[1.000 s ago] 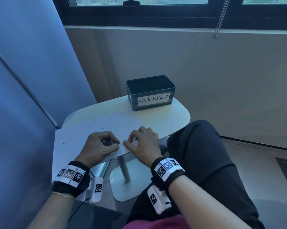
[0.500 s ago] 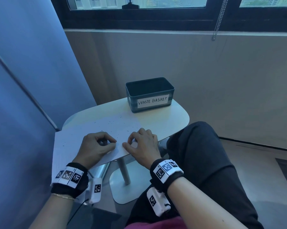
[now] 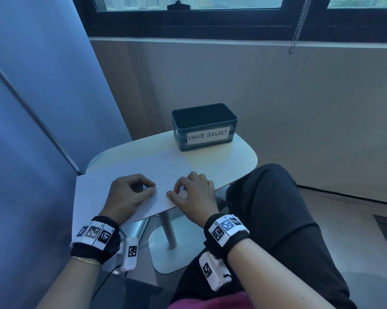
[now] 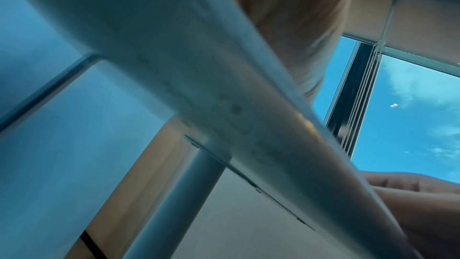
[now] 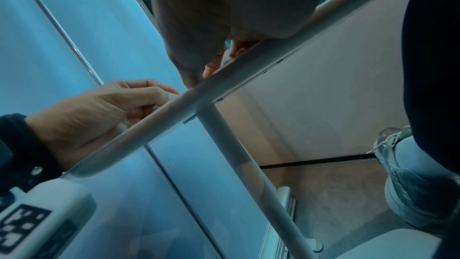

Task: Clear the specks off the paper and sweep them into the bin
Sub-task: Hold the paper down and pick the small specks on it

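Observation:
A white sheet of paper [image 3: 94,188] lies on the small white table [image 3: 232,161], its left part overhanging the edge. Fine dark specks [image 3: 152,166] are scattered over its far half. My left hand [image 3: 151,188] sits on the paper's near part, fingers curled, thumb meeting the index finger in a pinch on the sheet. Beside it, my right hand [image 3: 174,190] pinches the paper near its front right corner, thumb flat on it. The right wrist view shows both hands [image 5: 99,109] from under the table edge. The dark open bin labelled WASTE BASKET [image 3: 203,130] stands at the table's far side.
A blue partition [image 3: 32,108] rises close on the left. My crossed leg in dark trousers [image 3: 277,208] sits against the table's right front edge. The table stands on a single post [image 5: 236,155] with a flat base. A wall and window sill lie behind the bin.
Both hands have stayed at the paper's near edge; the left thumb and index have closed slightly. The paper and bin have not moved.

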